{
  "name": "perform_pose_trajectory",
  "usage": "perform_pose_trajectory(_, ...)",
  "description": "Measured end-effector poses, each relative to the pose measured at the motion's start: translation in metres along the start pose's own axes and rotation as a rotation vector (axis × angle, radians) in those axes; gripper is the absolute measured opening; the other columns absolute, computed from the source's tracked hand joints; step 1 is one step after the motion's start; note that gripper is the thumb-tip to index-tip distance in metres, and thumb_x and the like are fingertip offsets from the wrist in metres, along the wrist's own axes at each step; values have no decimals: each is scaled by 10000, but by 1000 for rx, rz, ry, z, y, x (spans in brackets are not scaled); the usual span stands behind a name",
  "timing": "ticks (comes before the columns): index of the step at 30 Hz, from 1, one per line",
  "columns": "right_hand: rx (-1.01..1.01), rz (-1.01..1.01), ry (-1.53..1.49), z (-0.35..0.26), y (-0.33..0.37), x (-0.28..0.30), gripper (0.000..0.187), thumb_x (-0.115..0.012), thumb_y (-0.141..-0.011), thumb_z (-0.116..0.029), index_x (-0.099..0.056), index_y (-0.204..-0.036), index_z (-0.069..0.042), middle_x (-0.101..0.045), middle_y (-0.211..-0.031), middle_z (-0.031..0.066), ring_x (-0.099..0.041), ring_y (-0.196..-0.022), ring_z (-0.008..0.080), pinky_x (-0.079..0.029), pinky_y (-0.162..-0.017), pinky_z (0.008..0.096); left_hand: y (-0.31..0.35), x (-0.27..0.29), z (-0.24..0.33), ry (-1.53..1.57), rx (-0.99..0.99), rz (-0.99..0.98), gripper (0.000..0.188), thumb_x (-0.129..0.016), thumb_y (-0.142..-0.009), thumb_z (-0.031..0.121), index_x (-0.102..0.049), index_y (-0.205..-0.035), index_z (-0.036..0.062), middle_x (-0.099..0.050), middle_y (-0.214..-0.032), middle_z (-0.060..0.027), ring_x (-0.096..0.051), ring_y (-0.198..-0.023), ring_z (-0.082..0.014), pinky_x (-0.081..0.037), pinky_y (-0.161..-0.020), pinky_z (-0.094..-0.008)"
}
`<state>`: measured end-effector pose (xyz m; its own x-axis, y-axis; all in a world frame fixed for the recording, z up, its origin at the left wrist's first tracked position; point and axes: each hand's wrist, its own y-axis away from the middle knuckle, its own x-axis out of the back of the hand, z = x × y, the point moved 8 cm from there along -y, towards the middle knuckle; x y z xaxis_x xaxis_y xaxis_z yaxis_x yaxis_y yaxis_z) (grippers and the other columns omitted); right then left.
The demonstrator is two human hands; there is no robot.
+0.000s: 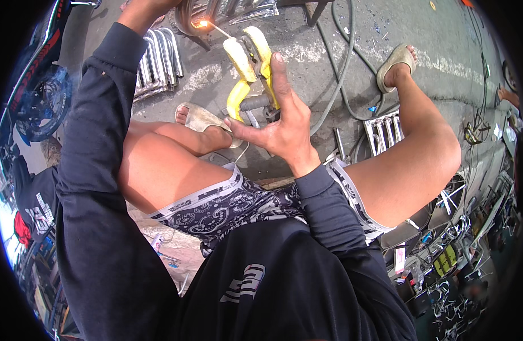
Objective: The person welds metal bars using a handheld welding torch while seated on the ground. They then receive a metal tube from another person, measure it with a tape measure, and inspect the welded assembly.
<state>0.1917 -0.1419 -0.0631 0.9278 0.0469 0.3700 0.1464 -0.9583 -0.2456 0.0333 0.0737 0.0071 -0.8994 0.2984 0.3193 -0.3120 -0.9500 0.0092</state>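
My right hand [290, 125] is wrapped around a yellow welding electrode holder [238, 62], its grip partly hidden by my palm. A thin welding rod [219, 29] sticks out of the holder's tip toward the upper left. Its end glows bright orange against bent metal tubes [196, 14] at the top edge. My left hand [150, 8] is beside those tubes, cut off by the top of the view, so its fingers cannot be made out.
Several bent shiny tubes [159, 59] lie on the concrete by my left arm; another tube frame [383, 133] is near my right knee. Grey cables [341, 74] cross the floor. A motorcycle wheel [48, 105] stands far left. Metal scraps [443, 307] litter the lower right.
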Motion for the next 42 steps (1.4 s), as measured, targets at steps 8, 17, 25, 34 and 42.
perform_pose_trajectory(8,-45,-33,-6,3,0,-4,1236,-972,-648,-257,-267,-1639,-36,-651,-1327,290,-696,-1178,345,-562,-985,403,1,0,6,12,33,-2,551,-532,-963,543,-696,-1113,39,-699,-962,-107,-620,-844,-198,-494,-798,-363)
perform_pose_trajectory(17,-40,-36,-1,6,1,-7,1232,-964,-659,-244,-252,-1648,-61,-653,-1337,268,-696,-1177,356,-567,-984,408,8,-2,14,37,-95,49,600,-657,-946,418,-574,-1351,-17,-666,-1233,-211,-656,-1047,-276,-523,-987,-404)
perform_pose_trajectory(25,-35,-29,8,6,0,-8,1242,-964,-655,-245,-243,-1652,-73,-656,-1328,267,-701,-1167,354,-575,-975,409,3,3,17,-357,-484,-129,548,-629,-970,419,-604,-1313,-8,-674,-1232,-162,-669,-1014,-240,-534,-970,-385)
perform_pose_trajectory(34,8,21,-2,3,1,-3,1270,-989,-641,-296,-251,-1639,-28,-634,-1361,286,-690,-1191,346,-567,-987,407,6,-2,7,-33,89,10,495,-546,-957,534,-684,-1078,74,-697,-933,-99,-621,-827,-188,-484,-784,-346)
perform_pose_trajectory(42,-34,-11,18,7,2,-7,1247,-978,-644,-274,-264,-1638,-37,-651,-1338,272,-701,-1168,356,-578,-970,406,10,-1,11,-31,12,48,510,-551,-956,533,-694,-1090,62,-699,-962,-106,-621,-877,-199,-479,-828,-363)
